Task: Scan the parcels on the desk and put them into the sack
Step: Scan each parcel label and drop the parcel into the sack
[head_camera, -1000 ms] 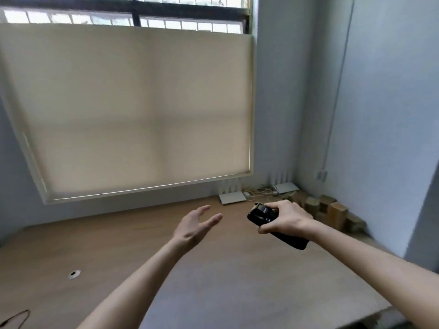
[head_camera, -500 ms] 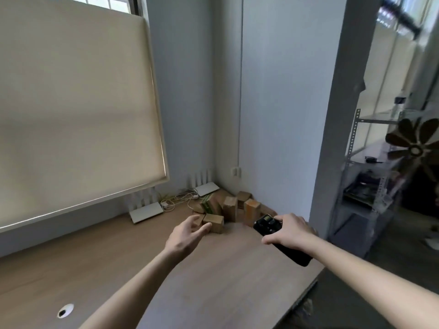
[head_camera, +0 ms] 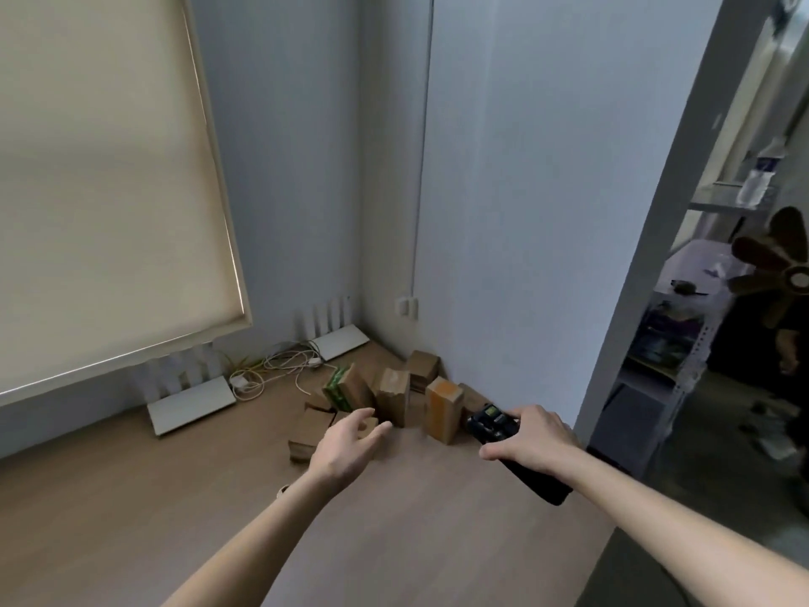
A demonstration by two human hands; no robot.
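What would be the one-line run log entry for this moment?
left hand: open, reaching to brown cardboard parcels | right hand: holds black handheld scanner | sack: not visible

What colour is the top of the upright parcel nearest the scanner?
Orange, on a brown cardboard parcel; head view shows it, left of the scanner.

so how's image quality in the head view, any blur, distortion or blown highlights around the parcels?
Head view: soft overall, the parcels smeared with no readable labels; wide-angle bending tilts the blind and the wall edge; light is flat and dim, with one bright glint along the blind's bottom rail; the scanner in the right hand is dark, with little detail.
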